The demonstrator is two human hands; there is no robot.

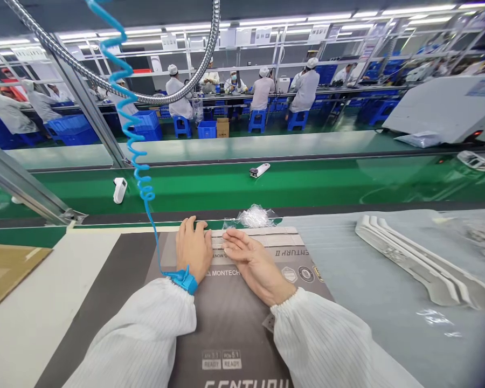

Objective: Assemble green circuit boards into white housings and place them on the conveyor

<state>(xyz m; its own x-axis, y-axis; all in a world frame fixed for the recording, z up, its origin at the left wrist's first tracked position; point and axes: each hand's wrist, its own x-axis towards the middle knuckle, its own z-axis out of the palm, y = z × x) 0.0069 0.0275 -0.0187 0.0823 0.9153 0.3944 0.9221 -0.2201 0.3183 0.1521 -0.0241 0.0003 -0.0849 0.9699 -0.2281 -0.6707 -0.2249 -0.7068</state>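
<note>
A dark printed carton (226, 323) marked Montech and Century lies before me, its lighter far edge strip turned away from me. My left hand (193, 249) lies on that far part, palm down, fingers stretched out; a blue wrist strap (185, 280) circles its wrist. Beside it, my right hand (256, 264) is held over the strip with its fingers drawn together. Whatever may be between those fingertips is too small to name. Just beyond them sits a crumpled heap of clear plastic (256, 216).
A blue coiled cord (134, 134) hangs down to my wrist. White curved plastic shells (412, 264) lie stacked at right. Small white devices (120, 190) rest on the green conveyor belt (194, 188). Brown cardboard (12, 269) is at left. Several people work at a far bench.
</note>
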